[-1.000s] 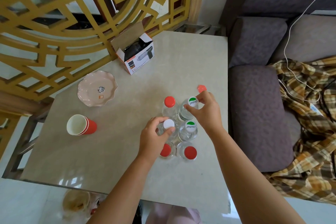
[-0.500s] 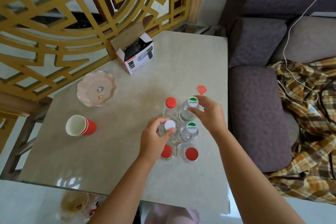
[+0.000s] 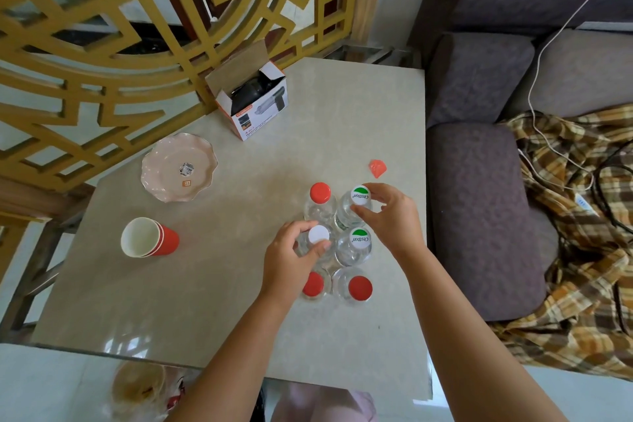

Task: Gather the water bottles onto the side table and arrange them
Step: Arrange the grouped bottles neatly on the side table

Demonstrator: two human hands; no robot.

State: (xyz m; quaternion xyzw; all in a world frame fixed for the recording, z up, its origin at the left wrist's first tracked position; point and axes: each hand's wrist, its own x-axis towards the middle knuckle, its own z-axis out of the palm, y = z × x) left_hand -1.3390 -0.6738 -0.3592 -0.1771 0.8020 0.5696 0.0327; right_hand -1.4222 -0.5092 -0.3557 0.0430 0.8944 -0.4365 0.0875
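Several clear water bottles stand upright in two close columns on the beige side table (image 3: pixel 205 284). My left hand (image 3: pixel 291 260) grips the white-capped bottle (image 3: pixel 318 235) in the left column. My right hand (image 3: pixel 390 216) holds the far green-and-white-capped bottle (image 3: pixel 360 195) by its cap. Between them stands a second green-and-white-capped bottle (image 3: pixel 360 239). A red-capped bottle (image 3: pixel 320 192) is at the far left of the group. Two more red-capped bottles (image 3: pixel 359 288) stand nearest me, the left one (image 3: pixel 313 284) partly hidden by my left hand.
A red scrap (image 3: pixel 377 168) lies beyond the bottles. Stacked red paper cups (image 3: pixel 149 237) lie on their side at the left, a pink scalloped plate (image 3: pixel 180 166) behind them, an open cardboard box (image 3: pixel 255 103) at the back. A purple sofa (image 3: pixel 486 216) borders the table's right edge.
My right hand has drawn the far green-and-white-capped bottle slightly toward the group, uncovering the red scrap. My left hand stays on the white-capped bottle.
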